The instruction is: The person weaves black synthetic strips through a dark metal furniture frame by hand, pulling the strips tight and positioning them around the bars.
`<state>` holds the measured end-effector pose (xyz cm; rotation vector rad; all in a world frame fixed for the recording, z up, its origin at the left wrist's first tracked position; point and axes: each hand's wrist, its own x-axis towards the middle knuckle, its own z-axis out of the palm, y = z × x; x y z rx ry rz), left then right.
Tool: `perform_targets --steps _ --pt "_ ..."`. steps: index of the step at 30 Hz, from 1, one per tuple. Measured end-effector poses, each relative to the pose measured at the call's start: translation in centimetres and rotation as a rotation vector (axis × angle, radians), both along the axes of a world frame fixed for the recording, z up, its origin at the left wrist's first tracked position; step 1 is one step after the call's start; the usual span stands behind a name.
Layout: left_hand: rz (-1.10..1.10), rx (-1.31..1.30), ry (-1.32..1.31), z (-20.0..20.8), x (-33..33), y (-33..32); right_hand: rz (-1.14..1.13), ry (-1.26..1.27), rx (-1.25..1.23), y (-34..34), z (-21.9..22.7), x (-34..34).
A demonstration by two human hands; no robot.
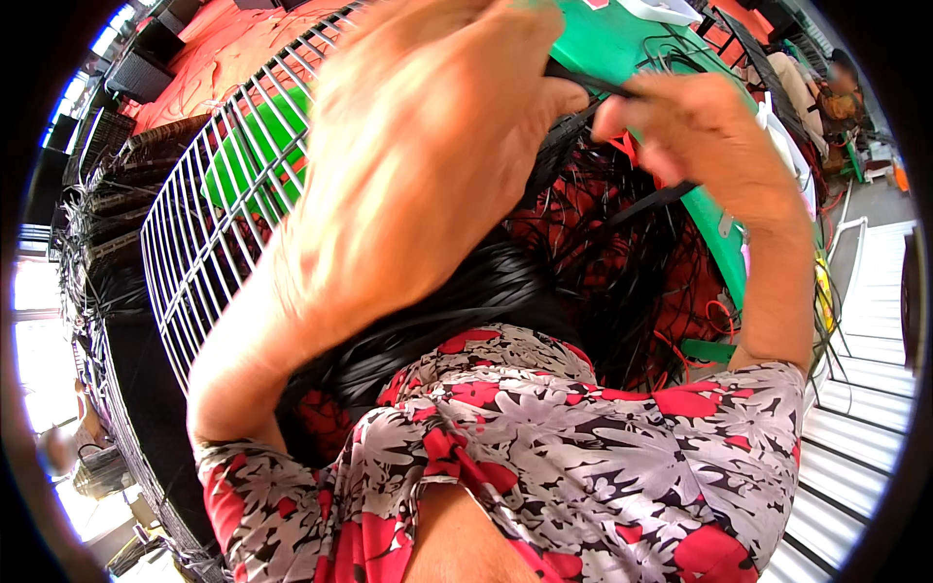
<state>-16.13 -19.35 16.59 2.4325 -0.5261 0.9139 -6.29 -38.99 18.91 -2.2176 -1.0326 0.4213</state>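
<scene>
We seem to be working a black strip (595, 82), which spans the gap between our hands above the loose strands (496, 277). Our right hand (714, 136) pinches it; our left hand (428, 146) hides its grip, so we can't tell. Next calls for steady tension.

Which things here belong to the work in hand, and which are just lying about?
Likely part of the work:
black strip between left hand and right hand
bundled black strips by the lap

Apparently just lying about:
silver wire rack
green board
</scene>
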Motion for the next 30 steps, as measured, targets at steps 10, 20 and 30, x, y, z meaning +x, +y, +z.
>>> perform_targets --steps 10,20,30 --pt "-0.007 -0.235 -0.052 -7.1 -4.5 -4.7 -0.407 -1.086 0.071 -2.8 -2.5 0.9" --pt "-0.432 -1.716 0.82 -5.8 -0.6 -5.5 -0.001 -1.175 0.067 -2.5 -7.7 -3.3" --pt "-0.439 -1.987 0.383 -9.4 1.2 0.3 -0.382 -1.142 0.083 -13.8 -16.3 -0.7"
